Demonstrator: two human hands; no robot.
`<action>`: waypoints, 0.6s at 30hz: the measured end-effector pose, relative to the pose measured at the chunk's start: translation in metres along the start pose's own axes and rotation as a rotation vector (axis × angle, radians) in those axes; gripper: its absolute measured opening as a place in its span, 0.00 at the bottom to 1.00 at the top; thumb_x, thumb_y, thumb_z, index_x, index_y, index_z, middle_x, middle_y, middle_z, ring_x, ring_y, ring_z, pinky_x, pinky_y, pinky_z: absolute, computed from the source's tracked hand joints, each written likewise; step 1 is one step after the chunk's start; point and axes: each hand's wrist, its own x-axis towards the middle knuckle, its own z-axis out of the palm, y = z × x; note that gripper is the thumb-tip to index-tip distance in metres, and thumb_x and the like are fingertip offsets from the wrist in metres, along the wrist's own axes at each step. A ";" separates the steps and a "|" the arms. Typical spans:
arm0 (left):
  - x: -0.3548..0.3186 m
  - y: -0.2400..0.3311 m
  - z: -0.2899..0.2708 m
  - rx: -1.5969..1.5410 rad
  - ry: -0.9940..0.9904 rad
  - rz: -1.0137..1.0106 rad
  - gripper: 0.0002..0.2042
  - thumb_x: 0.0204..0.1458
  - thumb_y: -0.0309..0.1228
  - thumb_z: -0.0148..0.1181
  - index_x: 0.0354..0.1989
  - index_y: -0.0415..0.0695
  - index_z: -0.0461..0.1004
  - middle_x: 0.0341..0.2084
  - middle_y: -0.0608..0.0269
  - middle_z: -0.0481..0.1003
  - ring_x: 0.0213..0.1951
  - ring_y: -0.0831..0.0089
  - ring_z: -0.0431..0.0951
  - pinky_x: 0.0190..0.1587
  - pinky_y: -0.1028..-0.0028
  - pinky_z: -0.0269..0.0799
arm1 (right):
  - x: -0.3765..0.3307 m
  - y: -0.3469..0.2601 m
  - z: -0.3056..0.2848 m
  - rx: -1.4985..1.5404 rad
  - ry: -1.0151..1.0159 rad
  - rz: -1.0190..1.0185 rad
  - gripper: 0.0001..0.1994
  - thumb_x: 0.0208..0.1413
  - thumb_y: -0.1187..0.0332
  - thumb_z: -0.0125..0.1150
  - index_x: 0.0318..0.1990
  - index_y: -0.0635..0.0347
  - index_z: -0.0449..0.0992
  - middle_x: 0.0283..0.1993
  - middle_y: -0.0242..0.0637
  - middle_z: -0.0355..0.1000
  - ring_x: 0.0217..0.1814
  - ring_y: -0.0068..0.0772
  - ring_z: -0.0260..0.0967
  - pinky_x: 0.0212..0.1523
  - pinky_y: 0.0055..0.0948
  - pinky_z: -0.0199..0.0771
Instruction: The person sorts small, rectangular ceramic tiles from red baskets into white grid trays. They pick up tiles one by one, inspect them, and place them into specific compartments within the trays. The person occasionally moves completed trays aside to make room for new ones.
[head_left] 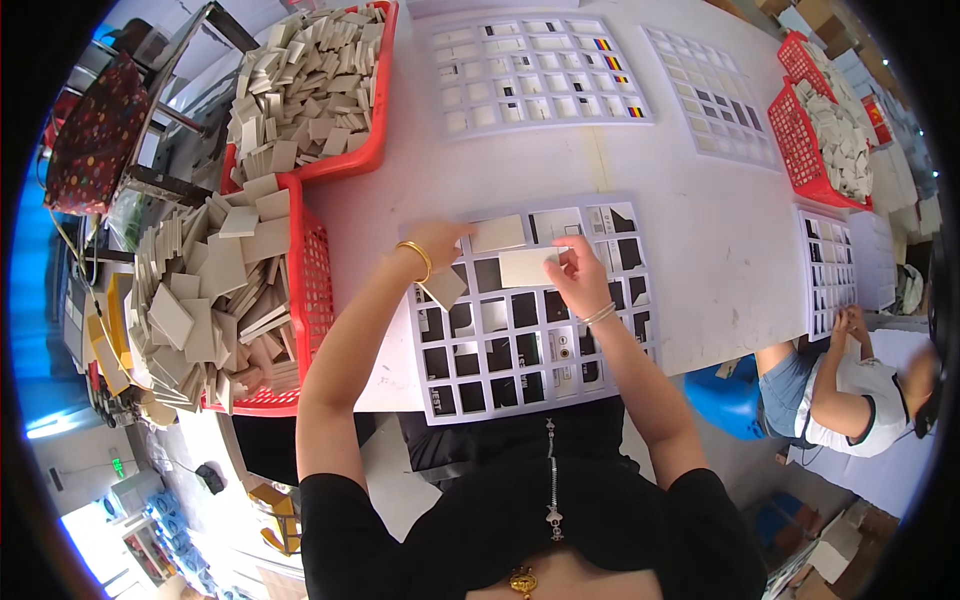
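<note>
A white grid tray (533,402) lies in front of me, many of its compartments showing black or printed pieces. My right hand (580,280) pinches the right end of a pale rectangular board piece (524,268) above the upper rows. My left hand (440,250) is at the tray's upper left corner. Its fingertips meet the left end of another pale board piece (499,232), which lies over the top row. A tilted square board piece (446,287) juts out below this hand and seems held in it; some of its fingers are hidden.
Red baskets heaped with pale board pieces stand at my left, one nearer (312,275) and one farther (378,90). More grid trays (540,75) (710,95) lie farther back. At the right are other red baskets (800,140) and a seated person (850,385) by another tray.
</note>
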 end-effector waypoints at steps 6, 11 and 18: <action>-0.011 0.017 -0.007 -0.019 -0.077 0.075 0.23 0.52 0.26 0.48 0.57 0.63 0.66 0.32 0.55 0.76 0.34 0.59 0.76 0.40 0.62 0.71 | 0.012 0.005 0.021 -0.063 -0.070 0.005 0.10 0.47 0.69 0.63 0.37 0.60 0.72 0.25 0.33 0.71 0.24 0.21 0.69 0.27 0.21 0.70; -0.002 0.009 0.007 0.062 -0.181 0.110 0.24 0.53 0.25 0.46 0.58 0.65 0.66 0.35 0.55 0.77 0.35 0.58 0.77 0.39 0.62 0.72 | 0.024 0.007 0.035 -0.203 -0.111 -0.030 0.08 0.46 0.71 0.62 0.34 0.60 0.72 0.25 0.34 0.69 0.23 0.28 0.68 0.28 0.26 0.71; -0.003 0.012 0.005 0.054 -0.162 0.106 0.24 0.52 0.24 0.45 0.57 0.64 0.66 0.37 0.55 0.77 0.36 0.57 0.77 0.40 0.62 0.72 | 0.018 -0.009 0.043 -0.801 -0.180 -0.265 0.12 0.37 0.70 0.68 0.31 0.54 0.72 0.40 0.35 0.64 0.40 0.36 0.69 0.30 0.35 0.71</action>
